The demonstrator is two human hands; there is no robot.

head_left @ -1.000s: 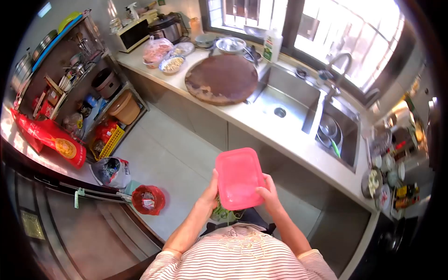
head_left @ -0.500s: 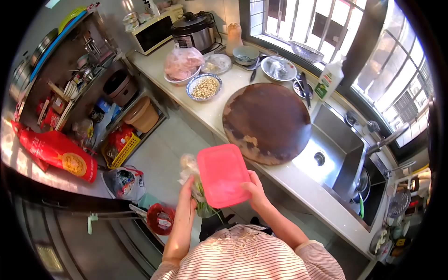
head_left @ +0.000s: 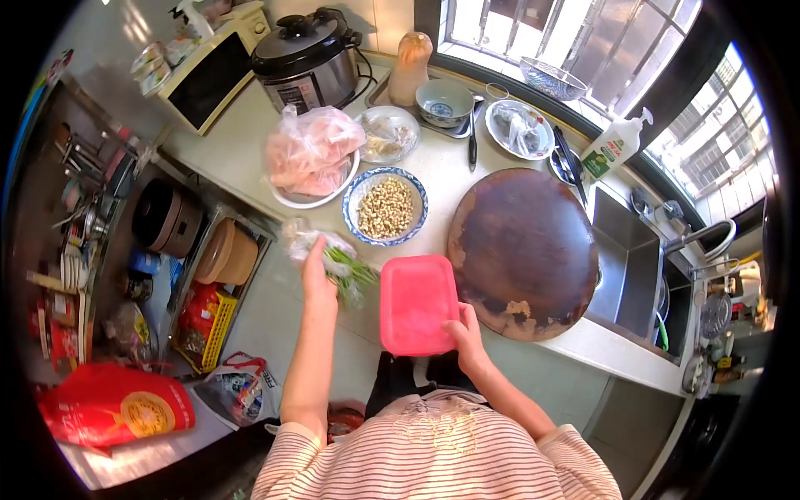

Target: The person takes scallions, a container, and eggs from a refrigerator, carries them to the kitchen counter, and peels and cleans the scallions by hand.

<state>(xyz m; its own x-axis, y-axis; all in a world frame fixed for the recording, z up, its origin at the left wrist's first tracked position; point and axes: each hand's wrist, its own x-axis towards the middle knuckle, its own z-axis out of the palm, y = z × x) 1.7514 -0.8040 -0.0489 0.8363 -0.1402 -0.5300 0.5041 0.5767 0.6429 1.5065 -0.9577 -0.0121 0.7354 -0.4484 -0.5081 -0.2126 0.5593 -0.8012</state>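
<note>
My left hand (head_left: 317, 271) is closed around a plastic bag of green vegetables (head_left: 350, 268), whose stems point to the right; they look like scallions, partly veiled by the plastic. In my right hand (head_left: 467, 337) is a pink lidded plastic container (head_left: 417, 304), gripped at its lower right side with the thumb on top. Both things are held in the air at the counter's front edge. Just beyond them on the counter sits a blue-and-white bowl (head_left: 387, 207) of chopped pale pieces. A big round dark wooden board (head_left: 525, 250) lies to the right of the container.
Bagged raw meat in a white bowl (head_left: 310, 154) stands at the left, near a pressure cooker (head_left: 304, 58) and a microwave (head_left: 208, 75). A squash (head_left: 411, 71), a soap bottle (head_left: 615, 146) and a knife (head_left: 472, 142) are farther back. The sink (head_left: 629, 258) is at right.
My view has come closer to the counter. My left hand has moved the bagged vegetables away from the container and forward. The container stays in my right hand.
</note>
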